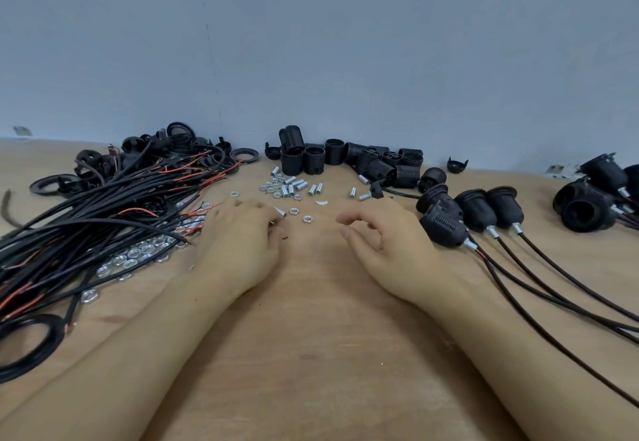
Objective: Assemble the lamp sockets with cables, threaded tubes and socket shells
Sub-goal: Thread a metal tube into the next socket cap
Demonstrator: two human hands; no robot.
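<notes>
wooden tabletop (311,337), frame centre: left hand (242,243) pinches small silver threaded tube (280,213); right hand (387,243) hovers, fingers loosely curled, holding nothing.

A: What lies beneath everything?
B: A light brown wooden bench (311,354).
A: And behind it?
B: A plain blue-grey wall (311,43) meeting the bench's far edge.

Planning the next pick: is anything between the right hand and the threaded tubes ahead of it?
Nothing blocks it. Between the right hand and the threaded tubes lie only bare table, a few loose nuts and a small white scrap.
</notes>
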